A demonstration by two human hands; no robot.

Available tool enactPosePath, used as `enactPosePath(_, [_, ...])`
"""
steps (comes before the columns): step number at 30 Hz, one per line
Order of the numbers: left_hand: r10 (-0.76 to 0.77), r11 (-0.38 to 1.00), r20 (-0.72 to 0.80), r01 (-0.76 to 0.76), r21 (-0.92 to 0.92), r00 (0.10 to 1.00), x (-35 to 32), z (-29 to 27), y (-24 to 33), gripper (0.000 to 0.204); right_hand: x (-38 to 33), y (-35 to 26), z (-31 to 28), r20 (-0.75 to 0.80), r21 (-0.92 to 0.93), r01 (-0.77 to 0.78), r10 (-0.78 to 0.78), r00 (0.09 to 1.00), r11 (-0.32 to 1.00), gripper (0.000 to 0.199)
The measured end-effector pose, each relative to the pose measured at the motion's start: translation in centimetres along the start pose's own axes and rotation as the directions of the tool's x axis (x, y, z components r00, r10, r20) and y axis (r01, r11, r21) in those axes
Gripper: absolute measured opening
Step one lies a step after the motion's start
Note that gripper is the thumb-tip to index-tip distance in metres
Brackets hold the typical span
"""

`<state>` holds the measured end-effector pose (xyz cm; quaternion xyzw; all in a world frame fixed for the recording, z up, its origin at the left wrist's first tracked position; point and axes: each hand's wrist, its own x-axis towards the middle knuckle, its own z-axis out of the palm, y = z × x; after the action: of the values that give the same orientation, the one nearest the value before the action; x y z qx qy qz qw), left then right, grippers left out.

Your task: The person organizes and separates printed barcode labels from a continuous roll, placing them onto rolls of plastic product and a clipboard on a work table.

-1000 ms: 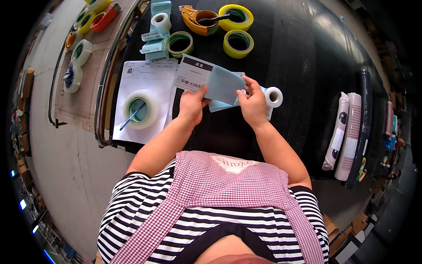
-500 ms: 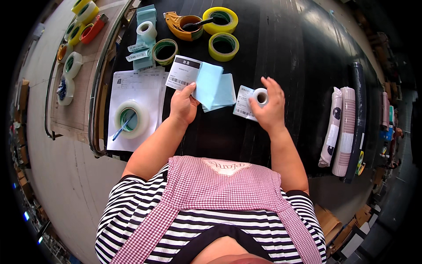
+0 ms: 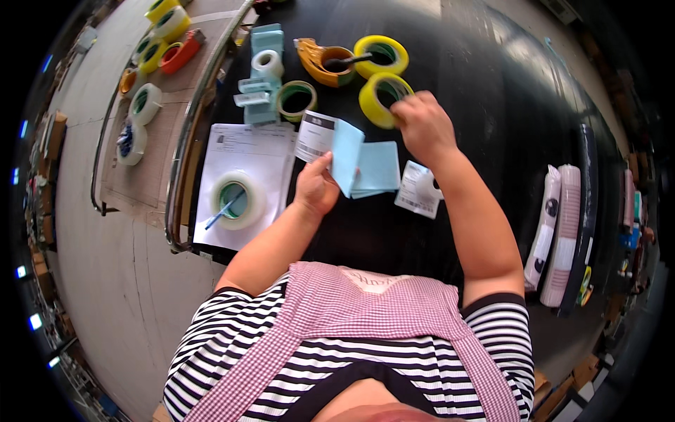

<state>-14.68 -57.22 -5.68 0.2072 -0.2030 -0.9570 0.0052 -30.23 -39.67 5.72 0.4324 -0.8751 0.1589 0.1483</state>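
Note:
My left hand (image 3: 318, 186) is closed on a folded strip of printed labels (image 3: 347, 158), white on one face and light blue on the back. Part of that strip, a light blue stack (image 3: 378, 167), rests on the black table. Further up, my right hand (image 3: 426, 128) has its fingers closed on the near rim of a yellow tape roll (image 3: 367, 100), which looks tilted. Below the right wrist, a small white roll (image 3: 426, 186) sits on a separate label stack (image 3: 415, 200), partly hidden by the forearm.
Beyond are another yellow tape roll (image 3: 401, 53), an orange tape dispenser (image 3: 309, 58) and a green-cored roll (image 3: 296, 98). Left lie papers (image 3: 232, 148) under a clear tape roll (image 3: 254, 200) holding a pen. Wrapped rolls (image 3: 566, 239) lie right; a cart (image 3: 133, 183) holds more tape.
My right hand has moved up and away from the small white roll and taken hold of the nearer yellow tape roll, tilting it. The left hand keeps the labels. The whole view has shifted.

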Motion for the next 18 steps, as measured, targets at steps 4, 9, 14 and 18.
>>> enactPosePath(4, [0.020,0.999,-0.057,-0.021,-0.026,0.998,-1.1,1.9,-0.1,0.035,-5.2,-3.9,-1.5,0.038,0.038,0.090,-0.091,0.995,0.995,0.004])
enactPosePath(9, [-0.038,0.998,0.016,0.039,-0.056,0.999,-0.2,-0.7,-0.8,0.031,-9.4,-4.5,0.8,0.140,0.082,0.045,-0.056,0.989,0.996,0.013])
enactPosePath(14, [0.071,0.997,0.019,-0.071,-0.004,0.997,-1.2,1.1,-0.1,0.029,-9.1,-5.4,0.7,0.165,0.071,-0.011,-0.001,0.986,0.997,0.023])
enactPosePath(18, [0.217,0.964,-0.116,-0.194,0.181,0.969,-3.2,3.2,0.8,0.026,-9.1,-6.9,-1.4,0.037,0.278,-0.149,0.144,0.989,0.949,0.029])
